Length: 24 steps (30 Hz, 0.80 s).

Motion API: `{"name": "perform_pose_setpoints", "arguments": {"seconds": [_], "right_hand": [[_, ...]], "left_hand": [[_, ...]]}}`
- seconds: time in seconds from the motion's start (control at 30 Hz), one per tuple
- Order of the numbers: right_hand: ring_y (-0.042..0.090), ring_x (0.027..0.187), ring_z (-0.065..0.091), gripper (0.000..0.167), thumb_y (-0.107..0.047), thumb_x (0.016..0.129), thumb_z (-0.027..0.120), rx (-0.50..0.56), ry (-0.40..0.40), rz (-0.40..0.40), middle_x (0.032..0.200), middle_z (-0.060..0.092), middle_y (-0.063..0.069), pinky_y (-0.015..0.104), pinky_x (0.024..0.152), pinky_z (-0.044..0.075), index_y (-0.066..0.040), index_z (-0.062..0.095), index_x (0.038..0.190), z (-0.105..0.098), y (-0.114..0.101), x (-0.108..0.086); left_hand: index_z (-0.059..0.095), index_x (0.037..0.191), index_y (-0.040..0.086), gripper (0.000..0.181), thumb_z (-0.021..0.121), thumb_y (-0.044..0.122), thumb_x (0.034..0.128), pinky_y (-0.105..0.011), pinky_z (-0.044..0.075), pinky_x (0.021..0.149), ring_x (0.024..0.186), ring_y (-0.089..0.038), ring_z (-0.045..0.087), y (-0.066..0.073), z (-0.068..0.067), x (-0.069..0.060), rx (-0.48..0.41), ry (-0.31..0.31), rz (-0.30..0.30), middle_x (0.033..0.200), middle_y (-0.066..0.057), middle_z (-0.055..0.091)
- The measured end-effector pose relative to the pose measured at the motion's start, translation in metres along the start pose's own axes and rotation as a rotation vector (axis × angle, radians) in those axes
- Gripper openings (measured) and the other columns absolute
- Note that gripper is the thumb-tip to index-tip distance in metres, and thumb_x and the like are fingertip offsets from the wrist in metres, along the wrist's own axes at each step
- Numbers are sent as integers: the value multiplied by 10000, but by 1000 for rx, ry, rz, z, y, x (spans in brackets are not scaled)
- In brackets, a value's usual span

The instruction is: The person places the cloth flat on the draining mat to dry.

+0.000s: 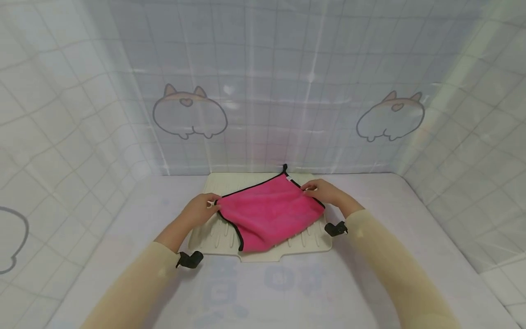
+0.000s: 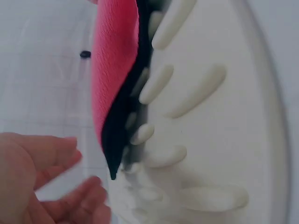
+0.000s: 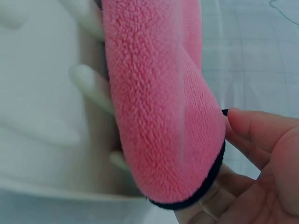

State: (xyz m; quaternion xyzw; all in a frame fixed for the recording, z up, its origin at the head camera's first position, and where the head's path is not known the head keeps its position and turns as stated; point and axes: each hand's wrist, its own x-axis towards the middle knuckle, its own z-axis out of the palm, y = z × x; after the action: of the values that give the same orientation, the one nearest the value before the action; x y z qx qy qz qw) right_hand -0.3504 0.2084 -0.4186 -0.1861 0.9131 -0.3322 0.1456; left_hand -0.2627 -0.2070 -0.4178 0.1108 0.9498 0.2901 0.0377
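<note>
A pink fleecy cloth (image 1: pixel 267 210) with black edging lies over a cream ridged draining tray (image 1: pixel 209 244). At its far corner are a black loop (image 1: pixel 285 168) and a small white label. My left hand (image 1: pixel 200 210) is at the cloth's left corner; in the left wrist view its thumb and fingers stand apart, with nothing between them, close to the black-edged corner (image 2: pixel 112 154). On the other side, my right hand (image 1: pixel 324 191) pinches the cloth's upper right edge between thumb and forefinger. The pink pile (image 3: pixel 145 102) bulges in a fold in the right wrist view.
The tray stands on a pale table cover (image 1: pixel 263 297) with faint blue print, against the back wall. Grid-patterned sheeting (image 1: pixel 271 91) with cartoon animal drawings hangs behind and on both sides. A black device (image 1: pixel 191 259) is strapped at each wrist.
</note>
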Motion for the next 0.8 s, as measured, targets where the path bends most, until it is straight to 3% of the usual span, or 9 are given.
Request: {"name": "perform_pose_setpoints", "arguments": {"seconds": [0.17, 0.33, 0.6, 0.8], "right_hand": [[342, 1266, 527, 331, -201, 1034, 565, 24, -33, -12, 1309, 617, 166, 500, 1061, 423, -41, 652, 1310, -3, -1, -7], [353, 1321, 483, 335, -187, 1034, 564, 63, -73, -11, 1369, 590, 158, 506, 1073, 414, -34, 644, 1321, -6, -1, -14], [341, 1353, 459, 305, -173, 1030, 571, 119, -132, -41, 1407, 568, 137, 507, 1087, 403, -64, 669, 1297, -8, 4, -17], [324, 1326, 486, 298, -222, 1020, 601, 154, -152, -44, 1376, 597, 122, 514, 1080, 406, -73, 697, 1259, -7, 3, -19]], "left_hand": [[549, 1389, 21, 420, 552, 250, 1037, -528, 517, 899, 1128, -397, 621, 5, -1, -17, -4, -40, -65, 1258, -243, 633], [545, 1407, 28, 443, 561, 263, 1032, -498, 535, 863, 1059, -342, 660, 9, 2, -26, -51, -70, -81, 1182, -181, 692], [601, 1358, 21, 396, 577, 240, 1028, -532, 500, 951, 1128, -362, 630, 9, 14, -29, -143, -91, -8, 1174, -169, 689], [626, 1330, 18, 362, 614, 192, 1013, -497, 494, 988, 1165, -347, 619, 7, 23, -28, -292, -76, 78, 1229, -159, 669]]}}
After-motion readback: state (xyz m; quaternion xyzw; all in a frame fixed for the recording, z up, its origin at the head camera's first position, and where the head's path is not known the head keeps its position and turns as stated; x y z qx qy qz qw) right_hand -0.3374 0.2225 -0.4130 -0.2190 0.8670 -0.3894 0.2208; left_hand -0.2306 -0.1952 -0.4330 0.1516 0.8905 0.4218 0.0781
